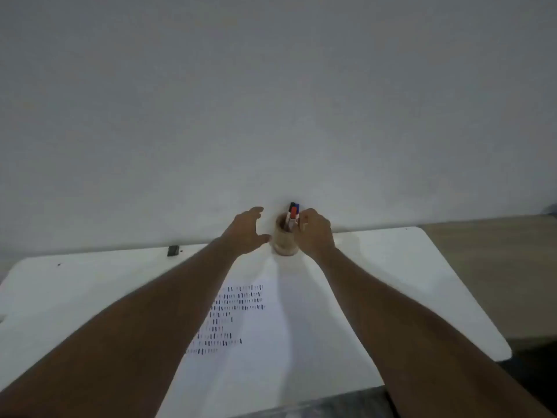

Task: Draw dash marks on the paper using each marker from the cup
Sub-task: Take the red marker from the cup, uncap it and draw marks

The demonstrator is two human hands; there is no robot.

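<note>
A tan cup (284,245) stands at the far edge of the white table (422,282), against the wall. Three markers (293,213) stick out of it, with black, blue and red caps. My right hand (318,233) is at the cup's right rim, fingers curled around a marker near the caps. My left hand (245,233) hovers just left of the cup, fingers spread and holding nothing, thumb almost touching the cup's side. A white paper (256,342) lies between my forearms, with several rows of short dark dash marks on its left half.
A small black object (173,250) lies at the table's far edge to the left. A plain white wall (271,101) rises right behind the table. Brown floor (497,267) shows past the table's right edge.
</note>
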